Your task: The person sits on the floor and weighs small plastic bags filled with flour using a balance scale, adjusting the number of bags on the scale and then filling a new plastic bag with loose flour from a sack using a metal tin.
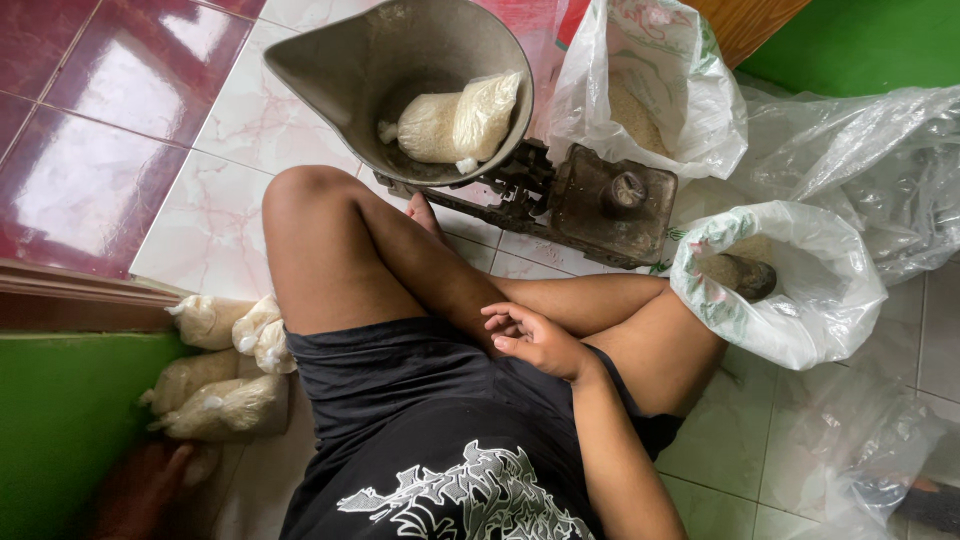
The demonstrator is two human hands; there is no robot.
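Bare right hand rests loosely curled, empty, on crossed legs.

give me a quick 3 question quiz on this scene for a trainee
1. True or false: the scale pan holds a tied bag of rice.
2. Where does the right hand rest: A on the crossed legs, B in the open sack, C on the scale weight?
3. Fill in: the left hand is down near the pile of filled ____.

Key: 1 true; 2 A; 3 bags
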